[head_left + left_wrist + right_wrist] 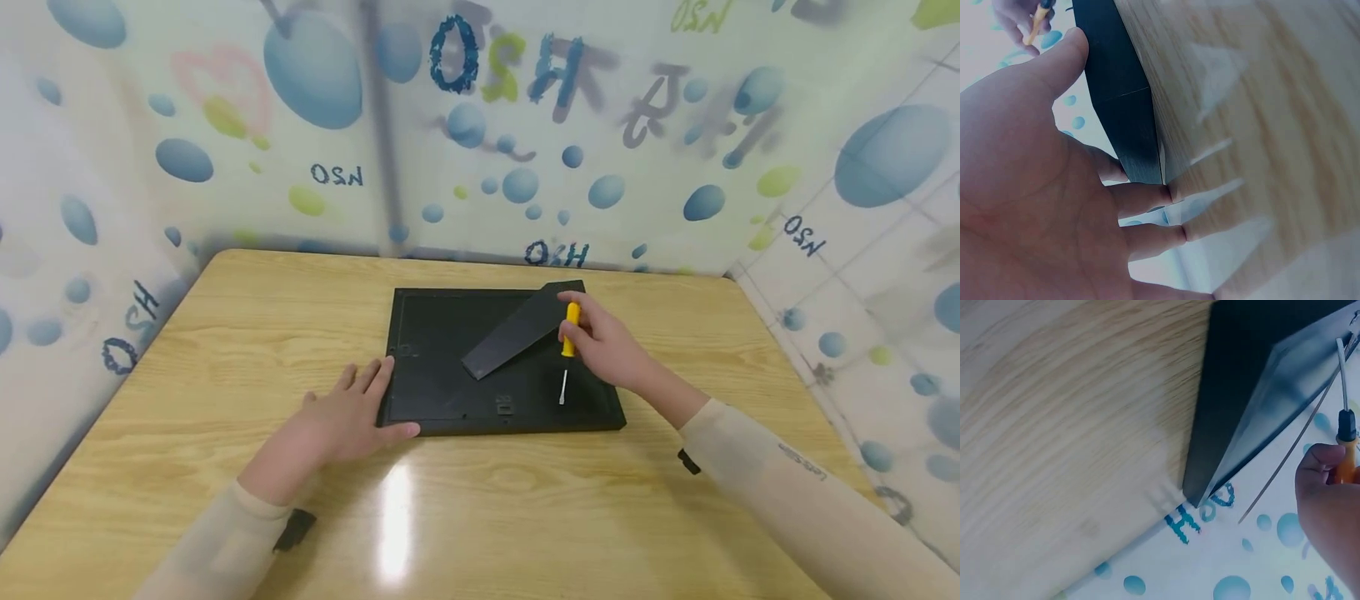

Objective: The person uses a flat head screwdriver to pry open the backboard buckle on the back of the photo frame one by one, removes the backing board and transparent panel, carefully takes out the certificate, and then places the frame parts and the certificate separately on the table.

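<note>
Far left, the patterned wall covering [120, 233] is running out of view, bordering the desk [480, 517], whose near edge is being cut off. Left sleeve [217, 546] is leaving the head view at the bottom; a dark strap end [296, 531] is poking out beside the cuff, its other end hidden. Left hand [348, 421] is resting against the black panel's [517, 379] left side, fingers straight and a bit apart, thumb lying at the near left corner; left wrist view is cropping the lower part of the palm. Panel is lying flat mid-desk, its underside hidden; raised marks on it are too small to read. A black flap [525, 329] is slanting across the panel, covering part of it; how it is joining on, can't tell. Right hand [606, 340] is gripping the yellow screwdriver [569, 346], thumb and index clamped on the handle, remaining fingers mostly hidden. Tip is pointing down over the panel's right part; touching or just above, can't tell. Right wrist view is cutting off hand and handle at its edge. Right sleeve [795, 492] is running off the corner, its small print blurring.
</note>
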`<state>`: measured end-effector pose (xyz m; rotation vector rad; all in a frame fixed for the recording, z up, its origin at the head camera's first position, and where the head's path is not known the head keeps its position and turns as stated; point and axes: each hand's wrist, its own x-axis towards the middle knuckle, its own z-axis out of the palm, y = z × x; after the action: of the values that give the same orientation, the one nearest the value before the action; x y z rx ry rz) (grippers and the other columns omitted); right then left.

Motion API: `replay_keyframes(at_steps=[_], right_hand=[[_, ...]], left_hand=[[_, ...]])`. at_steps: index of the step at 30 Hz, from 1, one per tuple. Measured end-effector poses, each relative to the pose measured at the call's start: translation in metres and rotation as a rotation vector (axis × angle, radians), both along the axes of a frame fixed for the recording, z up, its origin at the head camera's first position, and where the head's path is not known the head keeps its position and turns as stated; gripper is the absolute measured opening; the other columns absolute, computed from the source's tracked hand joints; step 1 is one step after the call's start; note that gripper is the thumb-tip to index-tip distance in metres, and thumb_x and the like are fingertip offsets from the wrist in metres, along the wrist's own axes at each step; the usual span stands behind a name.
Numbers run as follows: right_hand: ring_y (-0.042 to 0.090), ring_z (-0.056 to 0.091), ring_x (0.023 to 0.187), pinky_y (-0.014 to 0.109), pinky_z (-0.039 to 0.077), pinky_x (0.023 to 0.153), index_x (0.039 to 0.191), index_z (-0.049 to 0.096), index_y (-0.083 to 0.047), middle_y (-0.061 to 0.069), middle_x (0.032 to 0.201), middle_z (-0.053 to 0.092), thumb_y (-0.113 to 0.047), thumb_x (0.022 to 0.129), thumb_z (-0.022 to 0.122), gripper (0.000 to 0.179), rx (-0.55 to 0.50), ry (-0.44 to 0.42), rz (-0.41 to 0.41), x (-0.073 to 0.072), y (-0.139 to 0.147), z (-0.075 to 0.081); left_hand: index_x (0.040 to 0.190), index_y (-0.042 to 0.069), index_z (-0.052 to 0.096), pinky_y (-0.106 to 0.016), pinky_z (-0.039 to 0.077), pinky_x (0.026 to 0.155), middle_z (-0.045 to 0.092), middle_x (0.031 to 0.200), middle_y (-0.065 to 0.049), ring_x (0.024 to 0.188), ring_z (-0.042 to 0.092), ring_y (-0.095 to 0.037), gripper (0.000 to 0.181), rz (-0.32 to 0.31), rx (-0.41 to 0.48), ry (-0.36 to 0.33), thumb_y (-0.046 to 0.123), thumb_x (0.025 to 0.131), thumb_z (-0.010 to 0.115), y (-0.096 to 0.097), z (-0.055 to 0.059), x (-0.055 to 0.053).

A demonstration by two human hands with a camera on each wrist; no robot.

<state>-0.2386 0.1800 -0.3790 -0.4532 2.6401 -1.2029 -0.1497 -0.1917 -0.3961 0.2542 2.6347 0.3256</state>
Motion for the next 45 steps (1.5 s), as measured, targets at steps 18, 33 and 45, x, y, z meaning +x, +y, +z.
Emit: replay_keyframes(at_steps=[18, 33, 45], right_hand=[[0.021, 0.060, 0.066, 0.031, 0.055, 0.068, 0.158, 0.039, -0.002, 0.018, 0.098, 0.071, -0.017, 0.112, 0.056, 0.052, 0.136, 0.043, -0.072, 0.003, 0.014, -0.012], [0.018, 0.062, 0.062, 0.031, 0.057, 0.063, 0.161, 0.040, -0.001, 0.011, 0.087, 0.069, -0.026, 0.111, 0.059, 0.059, 0.242, -0.023, -0.085, -0.004, 0.012, -0.029], [0.017, 0.064, 0.072, 0.030, 0.054, 0.065, 0.158, 0.045, -0.006, 0.011, 0.099, 0.072, -0.027, 0.109, 0.062, 0.055, 0.220, 0.004, -0.031, 0.003, 0.007, -0.026]], left_hand=[[0.173, 0.011, 0.002, -0.091, 0.022, 0.110, 0.012, 0.179, -0.022, 0.162, 0.012, -0.057, 0.118, -0.003, -0.001, 0.001, 0.083, 0.094, 0.053, 0.000, 0.003, 0.001], [0.173, 0.011, 0.002, -0.090, 0.024, 0.110, 0.012, 0.179, -0.022, 0.162, 0.013, -0.056, 0.120, -0.009, -0.010, 0.004, 0.085, 0.093, 0.052, 0.000, 0.001, 0.001], [0.172, 0.009, 0.006, -0.090, 0.028, 0.108, 0.017, 0.177, -0.025, 0.160, 0.017, -0.057, 0.117, -0.006, -0.018, 0.017, 0.081, 0.094, 0.055, 0.001, 0.004, 0.001]])
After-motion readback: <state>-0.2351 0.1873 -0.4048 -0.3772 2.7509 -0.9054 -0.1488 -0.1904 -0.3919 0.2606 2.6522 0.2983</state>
